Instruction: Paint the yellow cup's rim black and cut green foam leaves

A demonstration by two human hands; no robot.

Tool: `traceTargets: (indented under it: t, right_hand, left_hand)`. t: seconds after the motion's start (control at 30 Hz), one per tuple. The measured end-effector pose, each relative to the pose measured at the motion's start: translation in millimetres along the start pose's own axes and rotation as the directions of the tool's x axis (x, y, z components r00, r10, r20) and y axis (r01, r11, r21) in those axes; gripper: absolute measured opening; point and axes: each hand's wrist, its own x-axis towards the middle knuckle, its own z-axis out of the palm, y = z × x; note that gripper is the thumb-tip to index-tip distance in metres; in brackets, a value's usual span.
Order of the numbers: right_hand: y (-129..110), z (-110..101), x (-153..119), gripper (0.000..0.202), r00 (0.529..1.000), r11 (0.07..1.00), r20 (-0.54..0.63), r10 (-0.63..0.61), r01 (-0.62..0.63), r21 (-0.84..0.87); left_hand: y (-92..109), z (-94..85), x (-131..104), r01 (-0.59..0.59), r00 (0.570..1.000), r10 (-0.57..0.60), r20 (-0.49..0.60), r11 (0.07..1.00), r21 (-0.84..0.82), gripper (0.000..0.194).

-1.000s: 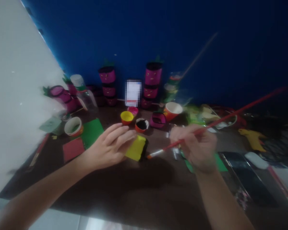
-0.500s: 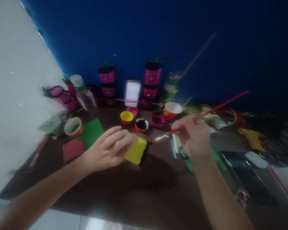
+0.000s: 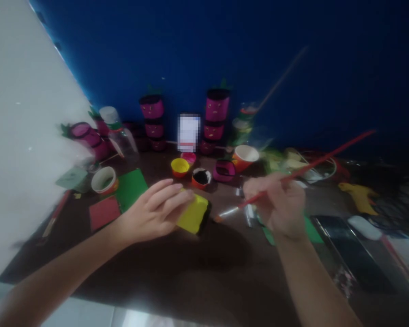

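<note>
My left hand (image 3: 163,209) is closed around a yellow cup-like piece (image 3: 195,213) whose right rim is painted black. Between the fingers of my right hand (image 3: 276,204) is a red-handled paintbrush (image 3: 322,156). Its dark tip points left and stops a little short of the black rim. Just beyond the yellow piece stand a small cup of black paint (image 3: 201,178) and a small cup of yellow paint (image 3: 180,167). A small magenta container (image 3: 224,170) with a dark opening sits beside the black paint.
Magenta stacked figures (image 3: 217,109) and a phone with a blurred screen (image 3: 188,132) stand at the back. Paper cups (image 3: 246,156) and a plastic bottle (image 3: 117,131) flank them. Green paper (image 3: 131,187) lies left; a dark phone (image 3: 352,252) and yellow glue gun (image 3: 359,197) lie right.
My right hand has shifted slightly right and down with the paintbrush, and the brush tip has come away from the yellow piece's black rim. My left hand has barely moved.
</note>
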Motion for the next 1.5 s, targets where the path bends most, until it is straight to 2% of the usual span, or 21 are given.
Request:
traceTargets:
  t: [0.2, 0.4, 0.53, 0.7, 0.8, 0.93, 1.1, 1.27, 1.43, 1.5]
  right_hand:
    - [-6.2, 5.4, -13.4, 0.016, 0.987, 0.998, 0.159, -0.03, 0.039, -0.053]
    - [-0.4, 0.2, -9.4, 0.017, 0.996, 0.995, 0.077, -0.043, 0.05, -0.09]
    - [0.4, -0.4, -9.6, 0.017, 0.99, 0.996, 0.136, -0.042, 0.052, -0.074]
    - [-1.4, 2.4, -8.8, 0.017, 0.989, 0.994, 0.113, -0.099, 0.104, -0.04]
    - [-2.0, 2.7, -8.0, 0.014, 0.981, 0.996, 0.176, -0.079, 0.085, -0.025]
    - [-1.4, 1.7, -8.5, 0.013, 0.99, 0.994, 0.096, -0.103, 0.105, -0.02]
    - [0.7, 2.4, -6.4, 0.011, 0.988, 0.999, 0.15, -0.036, 0.038, -0.011]
    - [1.7, 0.9, 2.6, 0.016, 0.996, 0.998, -0.062, -0.057, 0.056, -0.015]
    - [2.5, 1.7, 2.4, 0.019, 0.999, 1.0, 0.025, 0.022, -0.022, 0.003]
    - [3.1, 1.7, 2.2, 0.018, 1.0, 1.0, -0.026, 0.017, -0.017, 0.0]
  left_hand:
    - [-0.6, 2.9, 0.7, -0.02, 0.999, 0.02, 0.029, 1.0, 0.0, 0.044]
    - [-0.5, 1.8, 0.5, -0.005, 0.999, 0.005, 0.042, 1.0, -0.004, 0.048]
    - [-0.3, 1.9, -0.3, 0.005, 0.999, -0.005, 0.042, 1.0, -0.012, 0.048]
    - [-0.2, 1.5, 0.9, 0.001, 0.999, -0.001, 0.034, 1.0, -0.015, 0.046]
    - [0.0, 0.8, 1.9, 0.001, 1.0, -0.001, 0.022, 1.0, -0.006, 0.043]
    - [0.7, 0.0, 2.0, 0.001, 1.0, -0.001, 0.013, 1.0, -0.001, 0.042]
    - [1.2, -0.6, 1.1, -0.006, 1.0, 0.006, -0.004, 1.0, 0.001, 0.041]
    - [0.9, -1.2, 0.9, -0.017, 0.999, 0.017, -0.035, 1.0, -0.001, 0.041]
    - [1.3, -0.2, 0.3, -0.024, 0.998, 0.024, -0.054, 1.0, -0.003, 0.042]
    - [1.4, 0.0, 0.2, -0.018, 0.998, 0.018, -0.066, 1.0, -0.001, 0.042]
